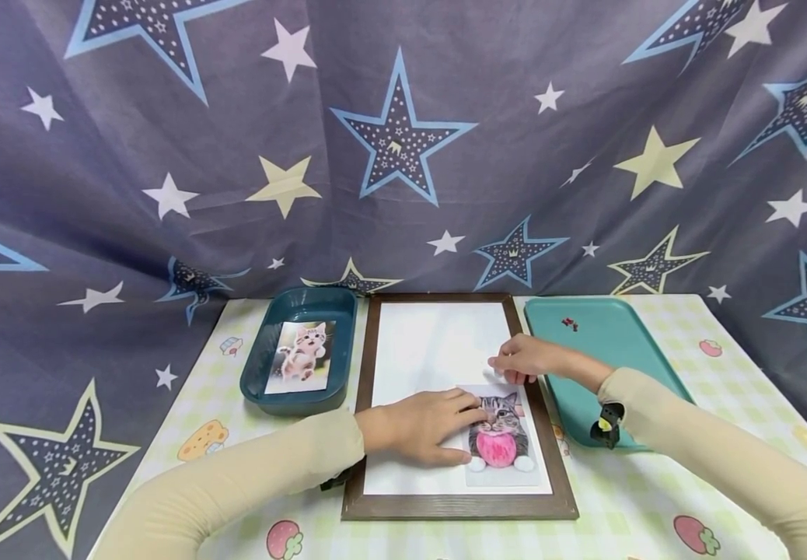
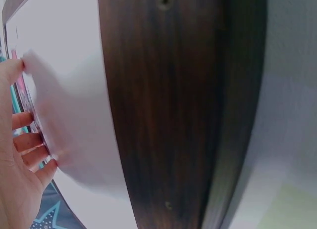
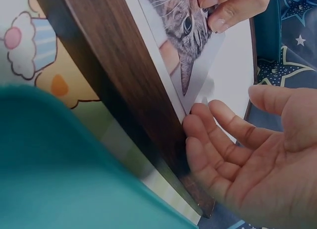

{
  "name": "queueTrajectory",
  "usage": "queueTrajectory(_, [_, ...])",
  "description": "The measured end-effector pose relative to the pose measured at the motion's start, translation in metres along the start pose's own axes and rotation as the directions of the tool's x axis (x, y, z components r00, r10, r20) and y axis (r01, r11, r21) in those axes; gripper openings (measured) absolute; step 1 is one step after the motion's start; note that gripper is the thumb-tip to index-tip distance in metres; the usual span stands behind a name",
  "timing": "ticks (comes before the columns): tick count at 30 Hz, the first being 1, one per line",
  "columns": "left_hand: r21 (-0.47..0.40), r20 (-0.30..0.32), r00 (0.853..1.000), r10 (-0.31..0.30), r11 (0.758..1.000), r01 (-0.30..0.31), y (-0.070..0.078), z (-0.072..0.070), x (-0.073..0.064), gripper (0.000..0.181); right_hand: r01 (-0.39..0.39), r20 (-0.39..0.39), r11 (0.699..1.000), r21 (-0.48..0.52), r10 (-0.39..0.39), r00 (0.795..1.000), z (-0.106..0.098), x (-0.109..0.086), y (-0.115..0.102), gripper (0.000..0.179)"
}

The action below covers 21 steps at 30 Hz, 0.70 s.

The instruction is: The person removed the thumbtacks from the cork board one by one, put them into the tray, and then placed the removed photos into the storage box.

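A printed picture of a tabby cat with a pink round shape (image 1: pixel 497 447) lies on the lower right of a white board (image 1: pixel 438 334) with a dark wooden frame (image 1: pixel 459 507). My left hand (image 1: pixel 424 428) rests on the picture's left part, fingers extended. At the picture's upper right corner is my right hand (image 1: pixel 525 358), its fingers loosely bent by the frame's inner edge. The right wrist view shows the right thumb (image 3: pixel 267 98) apart from the fingers. A small pale, translucent thing (image 3: pixel 204 99) shows just past those fingertips, too blurred to name.
A dark teal bin (image 1: pixel 253 393) left of the board holds a kitten picture (image 1: pixel 302 358). To the right lies a turquoise tray (image 1: pixel 606 342) with several small red items (image 1: pixel 570 323). A checked cloth (image 1: pixel 697 435) covers the table; a star-patterned curtain (image 1: pixel 445 257) hangs behind.
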<state>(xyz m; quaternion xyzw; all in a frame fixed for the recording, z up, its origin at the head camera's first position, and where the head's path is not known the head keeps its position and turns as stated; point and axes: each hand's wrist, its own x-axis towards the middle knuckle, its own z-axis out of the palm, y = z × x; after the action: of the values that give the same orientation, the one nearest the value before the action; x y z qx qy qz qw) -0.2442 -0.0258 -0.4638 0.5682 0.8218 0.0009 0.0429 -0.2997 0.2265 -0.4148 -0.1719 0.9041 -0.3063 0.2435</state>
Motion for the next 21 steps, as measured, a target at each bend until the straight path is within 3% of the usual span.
queueTrajectory(12, [-0.002,0.002,1.0,0.006,1.0,-0.006,-0.0007,0.001,-0.0011,0.072,-0.066,0.005,0.997,0.03,0.066,0.998,0.0034,0.0049,-0.0022,0.035])
queueTrajectory(21, [0.0,0.01,1.0,0.007,1.0,-0.007,0.0001,-0.0026,-0.0014,0.072,-0.161,0.013,0.972,0.169,0.161,0.987,0.0038,-0.0004,-0.006,0.037])
